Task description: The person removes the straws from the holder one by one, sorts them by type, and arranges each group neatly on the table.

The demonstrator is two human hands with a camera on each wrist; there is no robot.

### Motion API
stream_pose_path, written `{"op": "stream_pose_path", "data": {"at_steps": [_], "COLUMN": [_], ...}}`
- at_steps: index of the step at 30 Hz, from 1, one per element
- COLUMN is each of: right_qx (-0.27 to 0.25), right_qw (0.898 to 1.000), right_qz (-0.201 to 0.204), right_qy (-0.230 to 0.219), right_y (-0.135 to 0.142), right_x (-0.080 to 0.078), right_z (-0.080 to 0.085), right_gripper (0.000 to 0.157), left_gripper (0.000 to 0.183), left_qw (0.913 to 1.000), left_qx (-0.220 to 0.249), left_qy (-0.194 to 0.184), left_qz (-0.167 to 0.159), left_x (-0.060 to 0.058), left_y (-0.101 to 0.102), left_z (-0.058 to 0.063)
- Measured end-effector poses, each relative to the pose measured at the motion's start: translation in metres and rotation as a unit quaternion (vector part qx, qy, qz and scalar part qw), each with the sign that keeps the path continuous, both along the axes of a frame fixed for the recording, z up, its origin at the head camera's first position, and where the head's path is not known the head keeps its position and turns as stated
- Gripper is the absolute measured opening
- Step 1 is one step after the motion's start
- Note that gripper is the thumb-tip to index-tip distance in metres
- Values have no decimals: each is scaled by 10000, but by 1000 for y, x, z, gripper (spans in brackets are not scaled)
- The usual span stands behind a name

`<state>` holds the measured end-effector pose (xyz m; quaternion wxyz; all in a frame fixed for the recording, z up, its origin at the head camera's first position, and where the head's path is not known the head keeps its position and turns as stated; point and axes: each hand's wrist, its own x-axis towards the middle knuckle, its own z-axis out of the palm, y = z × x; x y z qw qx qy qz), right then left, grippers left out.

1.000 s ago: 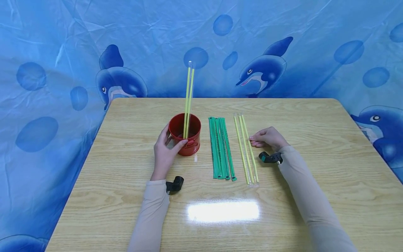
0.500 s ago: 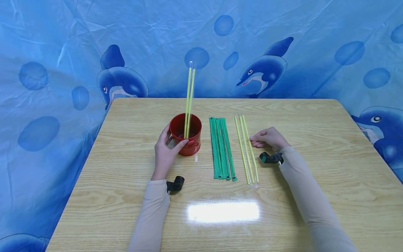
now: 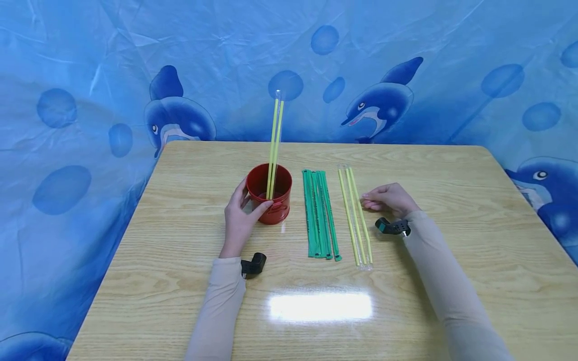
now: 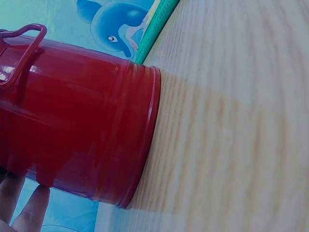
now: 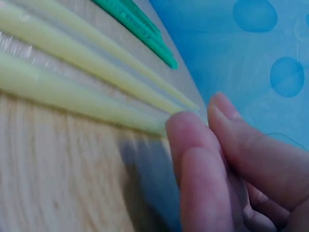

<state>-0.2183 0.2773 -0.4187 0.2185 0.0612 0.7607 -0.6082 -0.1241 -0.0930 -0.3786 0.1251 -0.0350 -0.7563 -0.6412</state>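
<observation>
My left hand (image 3: 239, 223) grips a red metal bucket (image 3: 277, 214), thumb at the near rim and fingers round its left side. In the left wrist view the bucket (image 4: 82, 111) shows its wire handle, with two fingertips along its lower edge. Two yellow straws (image 3: 272, 145) in clear wrappers stand in it, leaning slightly right. Several yellow straws (image 3: 355, 215) in clear wrappers lie side by side on the table. Just right of them is my right hand (image 3: 388, 199), fingers loosely bent and thumb close to the index finger. In the right wrist view its fingertips overlap the straws (image 5: 87, 60).
Between the bucket and the yellow straws lies a row of several slim green printed packets (image 3: 319, 215). The wooden table (image 3: 171, 240) reaches back to a blue curtain (image 3: 235, 60) with dolphins. Light glares off the near tabletop.
The head view has shifted a little, so everything sits slightly further right and lower. Neither hand, the bucket nor the straws visibly moves on the table.
</observation>
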Motion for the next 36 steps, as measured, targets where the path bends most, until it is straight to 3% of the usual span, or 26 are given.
{"op": "stream_pose_path", "data": {"at_steps": [7, 14, 25, 36], "right_qx": [131, -211, -387, 24], "right_qw": [9989, 9979, 9965, 9923], "right_qz": [-159, -335, 67, 369], "right_qy": [415, 510, 736, 1178], "right_y": [-9, -23, -52, -83], "right_x": [3, 7, 4, 1], "right_z": [7, 18, 28, 35], "right_gripper": [27, 8, 33, 38], "left_gripper": [72, 72, 72, 72], "left_qw": [10000, 10000, 10000, 10000], "left_qx": [4, -31, 9, 5], "left_qy": [21, -38, -78, -69], "left_qz": [6, 14, -18, -9], "left_x": [0, 1, 1, 1], "left_y": [0, 1, 0, 0], "left_z": [-1, 1, 1, 1]}}
